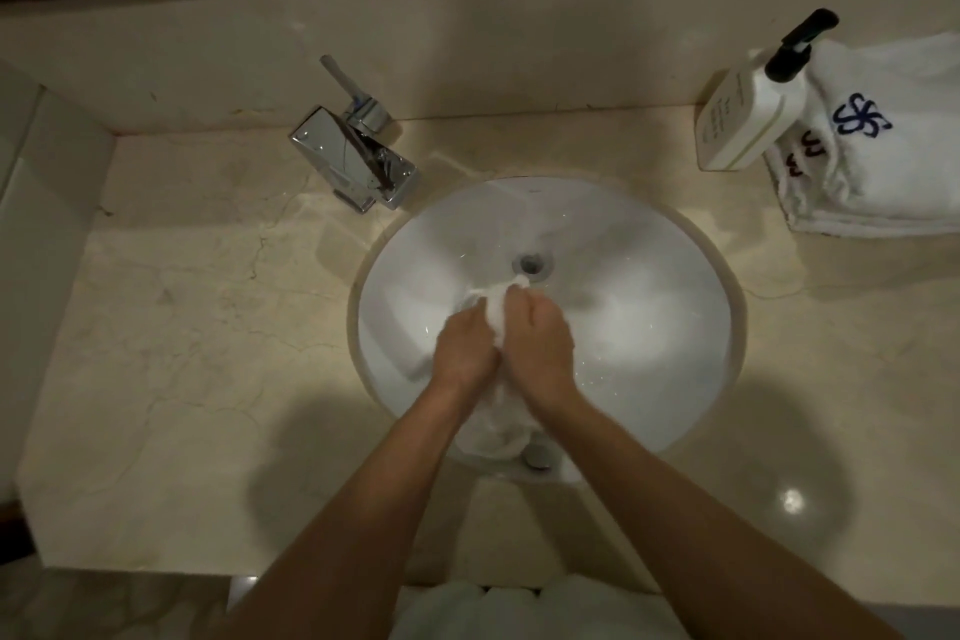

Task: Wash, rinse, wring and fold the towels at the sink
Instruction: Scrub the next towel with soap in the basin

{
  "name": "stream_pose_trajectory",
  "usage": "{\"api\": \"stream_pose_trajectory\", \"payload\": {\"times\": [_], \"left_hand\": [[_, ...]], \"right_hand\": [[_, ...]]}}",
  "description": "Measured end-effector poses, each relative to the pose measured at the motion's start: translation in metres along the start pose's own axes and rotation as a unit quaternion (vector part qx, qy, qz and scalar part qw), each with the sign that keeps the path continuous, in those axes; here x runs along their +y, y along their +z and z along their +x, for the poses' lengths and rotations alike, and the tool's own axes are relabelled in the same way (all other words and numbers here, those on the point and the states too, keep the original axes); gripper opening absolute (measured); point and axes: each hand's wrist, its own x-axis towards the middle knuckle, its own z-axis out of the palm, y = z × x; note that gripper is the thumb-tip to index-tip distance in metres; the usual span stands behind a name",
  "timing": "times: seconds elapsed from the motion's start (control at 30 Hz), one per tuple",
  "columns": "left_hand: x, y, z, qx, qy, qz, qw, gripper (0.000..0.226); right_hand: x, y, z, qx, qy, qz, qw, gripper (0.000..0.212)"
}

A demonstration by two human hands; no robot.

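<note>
1. My left hand [464,345] and right hand [537,338]: pressed together, both gripping a bunched white towel [496,317] over the sink [649,327].
2. Faucet [353,159]: back left.
3. Soap bottle [743,120] and folded towels [878,156]: back right, touching.

Worktop [208,327] is pale cream marble with thin veins and cracks, and a round white sink [649,327] is set into it right of the middle. Chrome tap [358,161] sits on the stone just left of the sink's far edge. Over in the far right corner there's a white pump bottle [740,120] with a black pump, touching a stack of folded towels [883,161] with blue embroidery on the top one.
</note>
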Motion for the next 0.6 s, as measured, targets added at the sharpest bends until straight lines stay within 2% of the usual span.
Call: {"api": "stream_pose_trajectory", "payload": {"times": [0.07,0.13,0.17,0.23,0.27,0.3,0.33,0.37,0.4,0.43,0.47,0.5,0.53,0.6], "left_hand": [[0.013,0.011,-0.024,-0.024,0.013,-0.083,0.996,0.039],[0.021,0.014,-0.041,-0.016,0.034,-0.119,0.992,0.042],[0.018,0.01,-0.038,0.008,0.03,-0.123,0.992,0.041],[0.004,0.0,-0.021,0.053,-0.013,-0.137,0.989,0.038],[-0.005,-0.007,-0.014,0.07,-0.045,-0.172,0.982,0.035],[-0.014,-0.013,-0.01,0.071,-0.087,-0.229,0.967,0.033],[-0.021,-0.016,-0.007,0.069,-0.125,-0.31,0.94,0.032],[-0.026,-0.018,-0.006,0.053,-0.161,-0.401,0.9,0.032],[-0.029,-0.019,-0.006,0.027,-0.187,-0.485,0.854,0.03],[-0.032,-0.02,-0.005,0.003,-0.21,-0.547,0.81,0.027],[-0.034,-0.02,-0.006,-0.015,-0.234,-0.595,0.769,0.022],[-0.035,-0.019,-0.006,-0.033,-0.25,-0.625,0.739,0.022],[-0.034,-0.017,-0.009,-0.06,-0.254,-0.643,0.72,0.026],[-0.023,-0.01,-0.013,-0.09,-0.256,-0.634,0.724,0.031]], "right_hand": [[-0.003,-0.008,0.037,0.024,0.069,0.006,0.997,0.039],[-0.002,-0.02,0.061,0.004,0.14,0.123,0.982,0.037],[-0.002,-0.026,0.063,-0.027,0.176,0.251,0.951,0.041],[0.012,-0.045,0.056,-0.087,0.231,0.483,0.84,0.066],[0.024,-0.052,0.051,-0.096,0.251,0.543,0.795,0.073],[0.03,-0.06,0.042,-0.095,0.265,0.577,0.767,0.068],[0.038,-0.066,0.035,-0.097,0.278,0.584,0.756,0.054],[0.047,-0.068,0.027,-0.116,0.271,0.584,0.756,0.038],[0.052,-0.068,0.016,-0.154,0.268,0.584,0.751,0.032],[0.059,-0.066,0.009,-0.185,0.283,0.595,0.729,0.029],[0.061,-0.065,0.003,-0.187,0.297,0.592,0.726,0.026],[0.061,-0.063,0.002,-0.176,0.301,0.591,0.727,0.036],[0.06,-0.058,0.0,-0.146,0.3,0.554,0.762,0.047],[0.049,-0.049,-0.004,-0.113,0.242,0.44,0.857,0.049]]}}
